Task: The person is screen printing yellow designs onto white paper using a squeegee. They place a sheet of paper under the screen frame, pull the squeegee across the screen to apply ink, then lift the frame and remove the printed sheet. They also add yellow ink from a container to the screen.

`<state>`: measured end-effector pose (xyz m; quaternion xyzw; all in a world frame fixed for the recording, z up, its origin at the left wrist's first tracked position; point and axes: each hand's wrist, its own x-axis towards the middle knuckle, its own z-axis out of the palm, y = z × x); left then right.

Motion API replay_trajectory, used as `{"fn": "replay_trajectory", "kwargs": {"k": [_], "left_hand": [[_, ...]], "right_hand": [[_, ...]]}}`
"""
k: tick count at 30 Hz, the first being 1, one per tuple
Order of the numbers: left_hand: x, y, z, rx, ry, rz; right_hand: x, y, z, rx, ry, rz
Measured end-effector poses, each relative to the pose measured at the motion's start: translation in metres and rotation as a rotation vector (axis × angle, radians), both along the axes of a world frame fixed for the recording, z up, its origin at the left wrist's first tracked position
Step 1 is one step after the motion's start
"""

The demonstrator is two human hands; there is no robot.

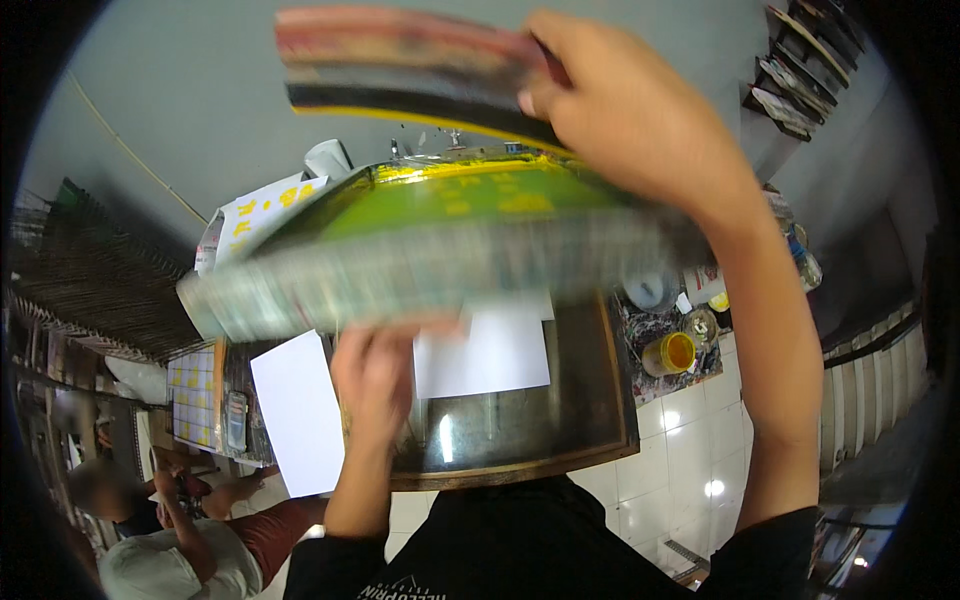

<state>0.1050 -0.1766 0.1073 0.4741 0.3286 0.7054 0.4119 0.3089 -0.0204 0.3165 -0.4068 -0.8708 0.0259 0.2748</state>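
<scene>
My feed showed a loose white sheet at left, then the left hand, its grip too blurred for me to tell, near a second sheet on the glass-topped table. Above the screen frame hung the squeegee, gripped by the right hand; farther right stood a yellow jar.

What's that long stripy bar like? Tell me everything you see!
The long bar, probably a squeegee, has a worn reddish top, a tan and grey middle like stained wood, and a black strip with a yellow, paint-like lower edge. It's slightly blurred, held crosswise at the picture's top, and looks bowed in this fisheye view. The right hand grips its right end; nothing else visibly touches it.
</scene>
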Motion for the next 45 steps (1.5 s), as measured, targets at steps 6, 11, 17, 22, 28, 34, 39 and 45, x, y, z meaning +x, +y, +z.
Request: {"fn": "replay_trajectory", "kwargs": {"k": [6, 11, 17, 22, 28, 34, 39, 45], "left_hand": [[0.000, -0.135, -0.061, -0.758, -0.159, -0.200], [0.011, -0.150, -0.126, -0.901, -0.142, -0.153], [0.011, -0.155, -0.141, -0.991, -0.107, -0.089], [0.014, -0.151, -0.136, -0.939, -0.040, -0.039], [0.015, -0.149, -0.132, -0.959, 0.003, -0.027], [0.017, -0.147, -0.131, -0.893, -0.050, -0.011], [0.017, -0.146, -0.130, -0.858, -0.004, -0.027], [0.013, -0.144, -0.130, -0.847, -0.090, -0.063]], "right_hand": [[-0.016, 0.091, -0.130, 0.033, 0.022, 0.094], [-0.053, 0.167, -0.269, 0.054, -0.092, 0.028], [-0.076, 0.197, -0.324, 0.223, -0.178, 0.041], [-0.085, 0.205, -0.297, -0.026, -0.304, -0.008], [-0.076, 0.173, -0.273, -0.289, -0.417, 0.038], [-0.057, 0.083, -0.267, -0.379, -0.448, 0.043], [-0.028, -0.048, -0.269, -0.315, -0.365, 0.053], [-0.009, -0.153, -0.258, -0.238, -0.234, 0.111]]}}
